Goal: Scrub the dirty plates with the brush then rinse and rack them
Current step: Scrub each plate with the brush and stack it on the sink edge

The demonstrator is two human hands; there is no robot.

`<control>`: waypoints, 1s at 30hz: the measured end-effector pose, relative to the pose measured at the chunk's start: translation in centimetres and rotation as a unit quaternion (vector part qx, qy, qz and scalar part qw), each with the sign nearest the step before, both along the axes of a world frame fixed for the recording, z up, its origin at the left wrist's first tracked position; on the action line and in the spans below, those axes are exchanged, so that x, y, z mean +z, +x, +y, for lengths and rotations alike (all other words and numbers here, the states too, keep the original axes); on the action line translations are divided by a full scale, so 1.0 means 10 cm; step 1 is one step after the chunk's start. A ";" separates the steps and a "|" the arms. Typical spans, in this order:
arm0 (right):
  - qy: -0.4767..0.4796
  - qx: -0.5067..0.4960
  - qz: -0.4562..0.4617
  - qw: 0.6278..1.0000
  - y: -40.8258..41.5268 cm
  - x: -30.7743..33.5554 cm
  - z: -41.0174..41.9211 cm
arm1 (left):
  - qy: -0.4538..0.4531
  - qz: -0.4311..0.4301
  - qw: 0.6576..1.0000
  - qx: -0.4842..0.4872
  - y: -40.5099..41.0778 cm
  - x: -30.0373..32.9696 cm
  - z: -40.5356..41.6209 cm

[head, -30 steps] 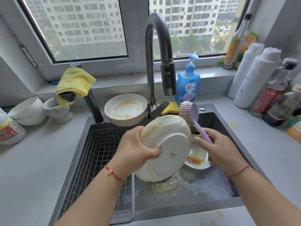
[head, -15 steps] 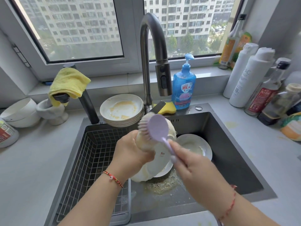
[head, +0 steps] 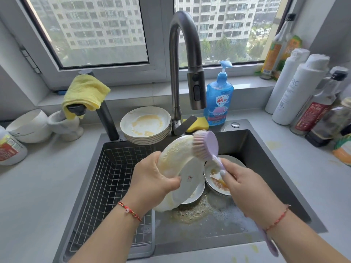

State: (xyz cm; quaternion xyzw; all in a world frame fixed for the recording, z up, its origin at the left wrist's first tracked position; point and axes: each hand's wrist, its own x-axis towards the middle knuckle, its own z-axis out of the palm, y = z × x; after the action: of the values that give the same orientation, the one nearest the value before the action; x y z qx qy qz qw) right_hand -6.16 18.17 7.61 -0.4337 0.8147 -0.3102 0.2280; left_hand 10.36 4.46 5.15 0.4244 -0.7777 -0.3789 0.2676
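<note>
- Since the earlier frame the brush [head: 206,145] has swung from the middle of the plate's underside to its upper right rim, and the right hand [head: 245,188] has drawn back toward the sink's right side, uncovering a dirty plate in the basin [head: 218,184].
- The left hand [head: 152,181] grips the soapy plate [head: 182,168] by its left edge, thumb curled over the white underside, holding it tilted above the sink.
- The right hand is wrapped round the lilac brush handle, bristles touching the plate's foamy rim.
- The dark sink [head: 266,154] holds yellowish suds on its floor and a wire rack [head: 114,179] in its left half.
- At the sink's back edge, left of the tap [head: 180,59], stands a stack of dirty plates [head: 146,125]; a blue soap bottle [head: 218,99] and a yellow sponge [head: 199,123] sit right of it.
- The pale table [head: 38,196] carries white bowls at its left edge and bottles at its right, below a window.
</note>
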 end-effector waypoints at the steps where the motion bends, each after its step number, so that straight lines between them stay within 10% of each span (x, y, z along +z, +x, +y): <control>1: -0.012 0.034 0.017 0.999 0.08 0.05 0.01 | 0.009 0.005 1.000 0.001 -0.02 -0.01 0.00; 6: 0.022 0.100 0.095 0.990 0.34 0.26 0.02 | 0.031 0.031 0.999 -0.001 -0.08 -0.01 0.00; 16: 0.034 -0.031 -0.098 0.994 -0.19 -0.10 0.14 | 0.253 0.318 0.914 0.002 0.25 -0.11 -0.21; 21: 0.006 -0.025 0.030 0.999 -0.07 -0.03 0.16 | 0.342 0.392 0.854 -0.014 0.25 -0.20 -0.22; 30: 0.118 0.043 0.206 0.971 0.32 -0.06 0.30 | 0.317 0.424 0.847 0.046 0.21 -0.17 -0.22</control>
State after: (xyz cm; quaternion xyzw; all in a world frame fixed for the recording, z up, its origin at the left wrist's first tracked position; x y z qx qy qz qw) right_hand -2.92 21.16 6.97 -0.4929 0.8555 -0.1062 0.1179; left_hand 12.49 2.28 3.46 0.3198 -0.4053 -0.7352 0.4393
